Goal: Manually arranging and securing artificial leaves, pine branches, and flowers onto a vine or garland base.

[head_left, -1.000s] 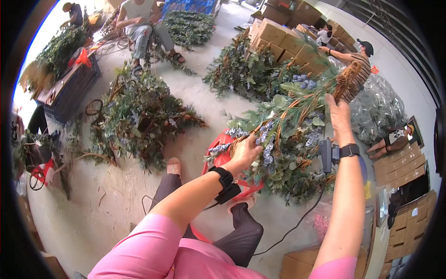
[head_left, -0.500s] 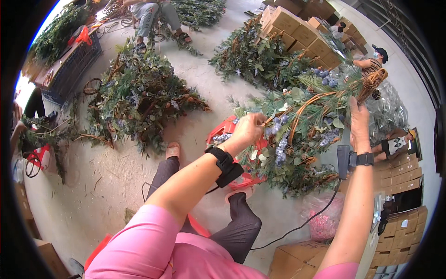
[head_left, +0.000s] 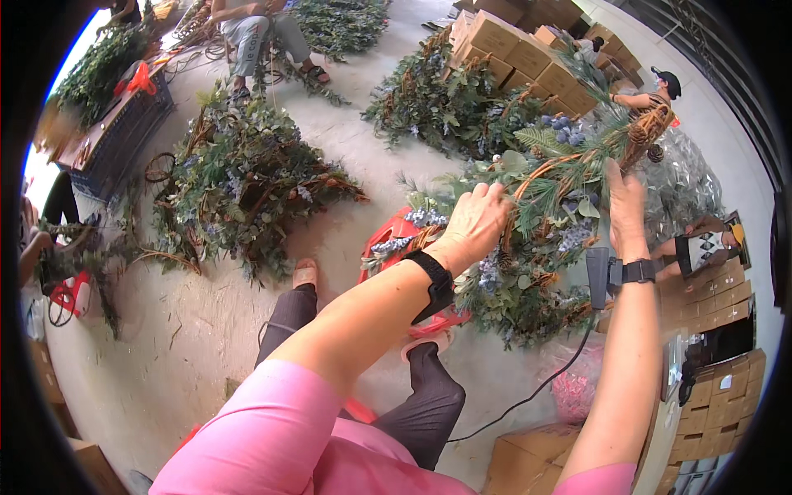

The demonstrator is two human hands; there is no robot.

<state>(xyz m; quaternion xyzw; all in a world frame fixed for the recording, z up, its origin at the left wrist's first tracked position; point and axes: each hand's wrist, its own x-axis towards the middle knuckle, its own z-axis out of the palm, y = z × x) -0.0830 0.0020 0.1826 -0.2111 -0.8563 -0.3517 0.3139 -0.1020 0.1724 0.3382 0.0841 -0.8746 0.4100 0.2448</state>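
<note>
An artificial garland (head_left: 544,177) hangs before me, with brown vine twigs, pine needles, green leaves and blue berries (head_left: 569,134). My left hand (head_left: 477,221) is closed at its vine stems, back of the hand up, fingertips partly hidden. Farther right, my right hand (head_left: 627,202) grips the greenery just below the twisted vine end. A pinecone (head_left: 640,134) sits near that end. The garland's lower part, with lavender-blue flower clusters and leaves, hangs between my two forearms. Beneath and left of it is a red plastic piece (head_left: 386,239), partly covered by foliage.
Piles of similar garlands (head_left: 247,181) lie on the floor ahead, another pile (head_left: 462,103) by stacked cartons (head_left: 528,54). A bag of pink material (head_left: 577,388) and a cardboard box (head_left: 528,458) stand lower right. A black cable (head_left: 536,396) runs from my right wrist. Other people sit around.
My left hand has moved right along the garland, nearer my right hand. My right hand has shifted slightly left, still at the vine end.
</note>
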